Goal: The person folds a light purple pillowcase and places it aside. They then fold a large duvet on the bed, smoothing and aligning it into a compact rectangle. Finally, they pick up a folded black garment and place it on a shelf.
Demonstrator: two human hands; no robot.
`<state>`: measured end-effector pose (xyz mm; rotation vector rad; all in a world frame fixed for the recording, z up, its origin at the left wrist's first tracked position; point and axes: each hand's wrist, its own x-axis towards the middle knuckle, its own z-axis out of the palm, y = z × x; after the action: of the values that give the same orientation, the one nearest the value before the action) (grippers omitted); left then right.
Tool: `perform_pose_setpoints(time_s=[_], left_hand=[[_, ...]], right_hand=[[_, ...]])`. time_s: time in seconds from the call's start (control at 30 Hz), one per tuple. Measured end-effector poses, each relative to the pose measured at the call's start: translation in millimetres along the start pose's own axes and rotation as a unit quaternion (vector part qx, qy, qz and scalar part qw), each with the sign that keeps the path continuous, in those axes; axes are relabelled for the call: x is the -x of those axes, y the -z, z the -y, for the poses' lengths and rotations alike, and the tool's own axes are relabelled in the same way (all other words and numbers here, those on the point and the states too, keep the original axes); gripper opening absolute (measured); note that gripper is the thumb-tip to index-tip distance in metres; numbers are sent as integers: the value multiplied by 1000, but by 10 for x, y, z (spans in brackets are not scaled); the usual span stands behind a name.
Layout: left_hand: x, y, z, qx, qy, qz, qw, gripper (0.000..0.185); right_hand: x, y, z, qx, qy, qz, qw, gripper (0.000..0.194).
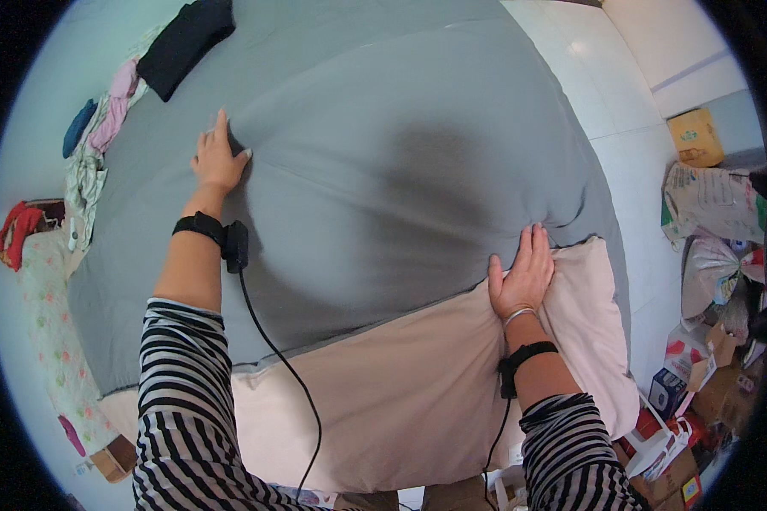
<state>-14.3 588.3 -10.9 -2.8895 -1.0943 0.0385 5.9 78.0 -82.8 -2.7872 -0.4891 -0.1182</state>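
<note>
A large grey bed cover (pixel 332 211) spreads over the bed before me, with creases running between my hands. Along its near edge lies a pale pink section of fabric (pixel 371 409); I cannot tell whether it is the cover's turned-back underside. My left hand (pixel 217 156) rests on the grey fabric at the left, fingers and thumb spread. At the right, my right hand (pixel 523 274) presses flat on the pink fabric, its fingertips reaching the grey edge. Neither hand visibly grasps anything. Black straps with cabled devices circle both forearms, and a bracelet (pixel 521 314) sits on my right wrist.
Folded black cloth (pixel 185 48) lies at the far left, near pink clothing (pixel 115 108) and floral bedding (pixel 57 319). Pale floor tiles (pixel 639 191) run along the bed's right side. Beyond them are stuffed bags (pixel 709 198) and cardboard boxes (pixel 719 396).
</note>
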Motion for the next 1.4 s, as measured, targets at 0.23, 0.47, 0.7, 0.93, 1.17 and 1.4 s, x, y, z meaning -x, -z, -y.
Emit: perform_pose_setpoints(time_s=[0.23,0.47,0.7,0.93,1.17,1.4], left_hand=[[343,391,160,10,-85,-1,996,32],[2286,1689,461,81,-271,-102,954,62],[5151,1743,202,235,-354,385,819,47],[5937,971,487,345,-155,351,856,57],[5701,975,411,245,-161,237,926,58],[6112,893,342,205,-179,297,916,50]], right_hand=[[-18,30,-21,9,-21,33,999,74],[-19,106,-18,-14,-30,50,998,75],[69,464,-274,-263,-76,100,957,43],[944,1516,-727,-418,-233,-65,876,13],[1065,1527,1086,-432,24,15,902,36],[963,1137,2054,-40,-35,180,982,72]])
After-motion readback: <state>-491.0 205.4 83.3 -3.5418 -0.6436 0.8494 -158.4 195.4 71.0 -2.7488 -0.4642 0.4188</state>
